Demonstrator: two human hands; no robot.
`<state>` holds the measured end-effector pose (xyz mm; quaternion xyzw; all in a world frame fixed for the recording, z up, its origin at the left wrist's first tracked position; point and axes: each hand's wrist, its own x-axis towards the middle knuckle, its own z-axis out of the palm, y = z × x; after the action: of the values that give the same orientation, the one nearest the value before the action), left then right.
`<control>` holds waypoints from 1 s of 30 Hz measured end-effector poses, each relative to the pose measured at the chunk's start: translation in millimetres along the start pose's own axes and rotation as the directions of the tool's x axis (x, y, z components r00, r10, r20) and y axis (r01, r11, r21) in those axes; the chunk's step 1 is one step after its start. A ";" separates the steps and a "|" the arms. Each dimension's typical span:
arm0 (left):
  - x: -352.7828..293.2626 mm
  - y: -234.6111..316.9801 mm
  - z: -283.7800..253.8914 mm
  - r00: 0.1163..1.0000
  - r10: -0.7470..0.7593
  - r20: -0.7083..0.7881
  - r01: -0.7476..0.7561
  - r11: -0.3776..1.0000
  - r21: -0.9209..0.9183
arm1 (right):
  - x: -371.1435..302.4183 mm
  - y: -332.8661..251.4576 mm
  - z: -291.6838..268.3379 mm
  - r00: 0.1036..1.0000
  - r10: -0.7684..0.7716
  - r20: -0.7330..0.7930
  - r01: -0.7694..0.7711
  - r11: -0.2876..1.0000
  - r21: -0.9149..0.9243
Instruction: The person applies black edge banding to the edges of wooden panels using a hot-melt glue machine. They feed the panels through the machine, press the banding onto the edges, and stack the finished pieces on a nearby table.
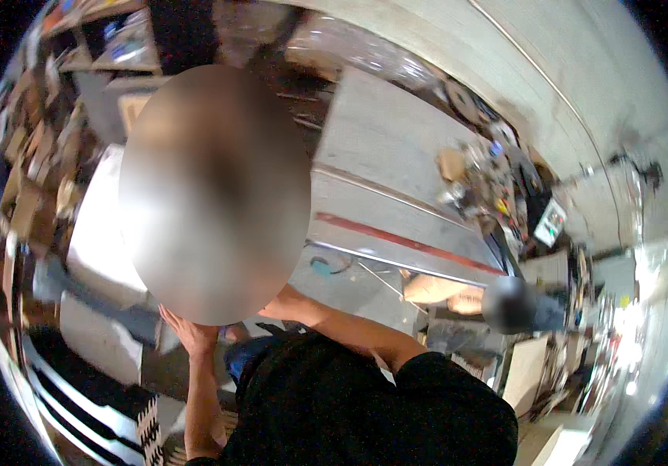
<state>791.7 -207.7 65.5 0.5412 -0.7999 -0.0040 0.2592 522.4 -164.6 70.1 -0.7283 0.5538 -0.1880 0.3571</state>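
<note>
A large blurred oval covers the space in front of me and hides most of what my hands meet. My left hand (pixel 196 335) is raised at the oval's lower edge. One or two of its fingers stretch up along the left side, and the rest are hidden. My right hand (pixel 278 304) reaches in from the right, its fingers lost behind the blur. Whether either hand holds something cannot be seen. A bright white flat surface (pixel 99 225) shows left of the oval, above my left hand.
Right of the oval is a long grey table (pixel 388 128) with a red strip (pixel 412 242) along its near side. Tools and clutter (pixel 478 182) cover its far end. Cardboard pieces (pixel 27 206) stack up at the left. Striped slats (pixel 78 408) lie lower left. Another person (pixel 524 304), blurred, is at the right.
</note>
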 end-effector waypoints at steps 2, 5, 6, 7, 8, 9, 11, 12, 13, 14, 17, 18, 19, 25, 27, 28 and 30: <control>18.5 60.9 14.4 0.994 -0.056 0.098 0.066 0.992 -0.104 | -68.0 27.3 -22.6 0.935 -0.184 -0.303 0.097 0.955 -0.280; 23.3 142.2 64.6 0.988 0.060 0.146 -0.027 0.976 -0.216 | -155.2 87.5 -51.6 0.936 -0.042 -0.348 -0.057 0.961 -0.269; 26.1 170.7 76.2 0.981 0.104 0.164 -0.061 0.968 -0.245 | -181.5 97.7 -62.5 0.910 -0.031 -0.414 -0.085 0.962 -0.260; 31.6 198.6 89.7 0.973 0.144 0.182 -0.091 0.957 -0.274 | -205.3 108.8 -74.5 0.880 -0.022 -0.475 -0.111 0.961 -0.252; 35.2 228.5 100.2 0.964 0.176 0.201 -0.110 0.947 -0.302 | -231.2 120.2 -89.4 0.851 -0.015 -0.525 -0.133 0.961 -0.243; 42.0 255.3 106.0 0.950 0.198 0.243 -0.111 0.937 -0.330 | -251.5 107.6 -119.3 0.857 0.112 -0.503 -0.262 0.935 -0.238; 53.5 300.7 134.6 0.920 0.307 0.244 -0.208 0.910 -0.358 | -289.5 131.2 -145.6 0.787 0.103 -0.609 -0.329 0.904 -0.272; 61.7 324.7 143.7 0.897 0.365 0.249 -0.257 0.890 -0.377 | -308.2 138.9 -157.4 0.745 0.103 -0.659 -0.371 0.885 -0.281; 72.6 348.1 154.3 0.873 0.432 0.229 -0.313 0.853 -0.418 | -326.9 148.7 -172.3 0.712 0.099 -0.695 -0.395 0.875 -0.280; 81.0 368.6 166.0 0.858 0.446 0.253 -0.319 0.851 -0.418 | -343.2 157.3 -193.7 0.680 0.091 -0.728 -0.412 0.868 -0.277; 103.5 428.3 211.5 0.817 0.500 0.288 -0.352 0.827 -0.439 | -392.8 175.8 -265.3 0.621 0.135 -0.772 -0.494 0.832 -0.252; 113.3 449.6 226.0 0.813 0.496 0.304 -0.352 0.836 -0.421 | -408.2 182.7 -290.3 0.601 0.163 -0.783 -0.537 0.808 -0.243; 126.1 467.2 240.2 0.810 0.490 0.321 -0.352 0.845 -0.402 | -418.3 194.2 -311.3 0.602 0.164 -0.782 -0.565 0.779 -0.272; 185.4 581.6 319.2 0.833 0.461 0.304 -0.319 0.851 -0.417 | -481.8 244.7 -442.3 0.659 0.240 -0.713 -0.665 0.629 -0.403; 209.8 617.5 344.4 0.828 0.465 0.313 -0.312 0.846 -0.432 | -494.6 261.9 -480.7 0.665 0.258 -0.701 -0.704 0.532 -0.471; 223.7 628.4 358.9 0.826 0.461 0.325 -0.310 0.853 -0.421 | -496.9 276.3 -495.7 0.671 0.264 -0.693 -0.710 0.498 -0.498; 251.7 641.1 390.2 0.843 0.456 0.285 -0.352 0.869 -0.348 | -492.3 294.4 -531.4 0.668 0.279 -0.690 -0.708 0.524 -0.474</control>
<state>4.0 -267.6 15.1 0.3059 -0.9213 -0.1610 0.1783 -186.8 94.2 273.8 -0.5234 0.8472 -0.0374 -0.0835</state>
